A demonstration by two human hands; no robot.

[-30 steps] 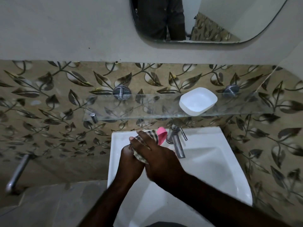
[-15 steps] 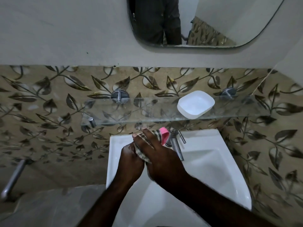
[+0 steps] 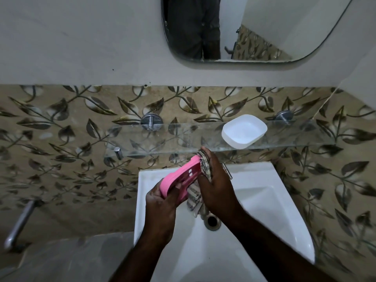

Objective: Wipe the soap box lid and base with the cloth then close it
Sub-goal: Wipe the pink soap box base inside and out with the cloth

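My left hand point(image 3: 160, 202) grips a pink soap box part point(image 3: 181, 176) over the sink, tilted, with its slotted inner side facing me. My right hand point(image 3: 217, 186) holds a striped cloth point(image 3: 195, 198) pressed against the pink part's far end; the cloth hangs down between my hands. A white soap box part point(image 3: 244, 131) lies open side up on the glass shelf point(image 3: 175, 139), up and to the right of my hands.
A white sink point(image 3: 270, 200) with a drain point(image 3: 212, 221) lies below my hands. The tap is mostly hidden behind my right hand. A mirror point(image 3: 264, 27) hangs above. A metal bar point(image 3: 18, 224) sticks out at the lower left.
The pink part has turned and come out from under the cloth, now showing most of its inner side. My right hand slid the cloth to its far end.
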